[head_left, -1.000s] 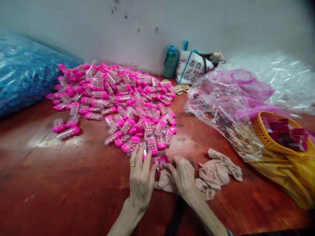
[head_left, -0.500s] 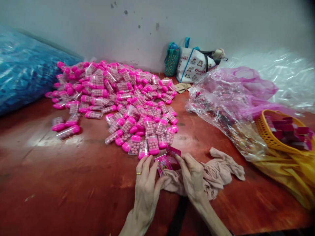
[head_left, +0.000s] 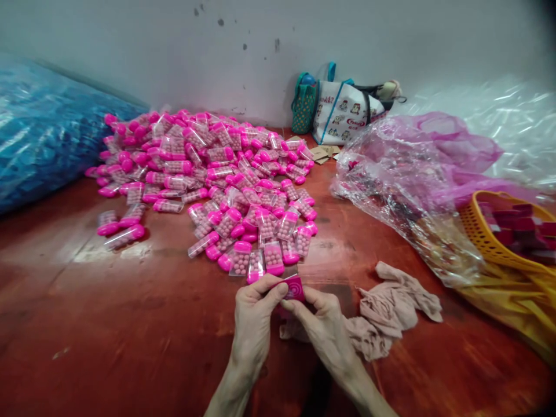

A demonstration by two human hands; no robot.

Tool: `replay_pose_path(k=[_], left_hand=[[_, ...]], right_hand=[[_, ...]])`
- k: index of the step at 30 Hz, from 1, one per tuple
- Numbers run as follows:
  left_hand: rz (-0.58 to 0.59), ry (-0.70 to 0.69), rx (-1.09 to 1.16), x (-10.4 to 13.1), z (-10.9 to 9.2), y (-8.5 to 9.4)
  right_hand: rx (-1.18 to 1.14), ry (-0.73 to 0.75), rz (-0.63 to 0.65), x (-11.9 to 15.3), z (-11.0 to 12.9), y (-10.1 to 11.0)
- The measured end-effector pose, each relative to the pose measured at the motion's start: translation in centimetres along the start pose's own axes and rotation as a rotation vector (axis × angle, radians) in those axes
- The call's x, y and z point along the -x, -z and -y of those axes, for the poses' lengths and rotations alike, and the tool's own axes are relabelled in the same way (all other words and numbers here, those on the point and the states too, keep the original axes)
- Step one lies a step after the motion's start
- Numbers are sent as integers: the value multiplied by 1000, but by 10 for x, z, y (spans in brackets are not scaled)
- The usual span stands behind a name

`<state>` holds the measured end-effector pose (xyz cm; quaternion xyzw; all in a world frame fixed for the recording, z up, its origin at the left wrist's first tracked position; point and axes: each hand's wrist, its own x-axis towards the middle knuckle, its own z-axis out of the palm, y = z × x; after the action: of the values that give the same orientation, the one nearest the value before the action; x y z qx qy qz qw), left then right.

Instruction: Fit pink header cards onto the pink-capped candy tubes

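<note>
Between my two hands is a small magenta printed card sleeve [head_left: 294,288], held just in front of the pile. My left hand [head_left: 257,315] pinches its left side between thumb and fingers. My right hand [head_left: 324,324] grips its lower right side, the thumb pressed near the left thumb. Right beyond them lie clear containers of pink balls with bright pink caps [head_left: 273,258], part of a large heap [head_left: 208,156]. A crumpled beige cloth [head_left: 382,313] lies on the table beside and partly behind my right hand.
A yellow basket [head_left: 486,231] at the right holds magenta cartons [head_left: 516,226]. Clear and pink plastic bags [head_left: 403,168] spread behind it. A big blue bag [head_left: 52,133] bulges at the left. A white printed tote [head_left: 341,113] and a green pouch [head_left: 303,110] stand by the wall.
Two magenta printed pieces showed between my hands before; now one folded piece does. My hands have come closer together, thumbs meeting on it. The view has shifted slightly.
</note>
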<state>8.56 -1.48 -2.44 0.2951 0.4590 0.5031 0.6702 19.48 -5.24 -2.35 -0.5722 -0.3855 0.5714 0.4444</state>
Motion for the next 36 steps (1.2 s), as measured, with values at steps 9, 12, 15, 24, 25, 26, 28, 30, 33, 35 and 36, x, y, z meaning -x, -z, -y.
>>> replay_pose_path(k=[9,12,15,24,25,26,28,30,33,35,36], left_hand=[[-74,231,220,-1,-11,2],[-64,264,242,-2,-5,5],[-65,278,262,-2,-1,5],[-117,162,276,-1,-8,7],[-114,141,261,-1,-8,8],[-110,120,237,0,-8,9],[-102,68,170,3,-8,11],[-120,-33,73,6,-9,14],[-153,-198,-115,10,-10,19],[-121,-195,-191,10,-11,23],[-94,-165,-202,10,-12,26]], right_hand=[[580,451,-70,-2,13,-4],[672,422,-15,0,15,-3],[663,421,-26,3,16,-2],[318,177,-19,-1,9,-7],[373,213,-24,-1,9,-7],[429,247,-15,-1,10,-6],[532,304,6,0,11,-4],[606,360,27,2,11,-1],[688,435,52,7,13,3],[748,444,65,11,16,3],[776,439,70,13,19,2]])
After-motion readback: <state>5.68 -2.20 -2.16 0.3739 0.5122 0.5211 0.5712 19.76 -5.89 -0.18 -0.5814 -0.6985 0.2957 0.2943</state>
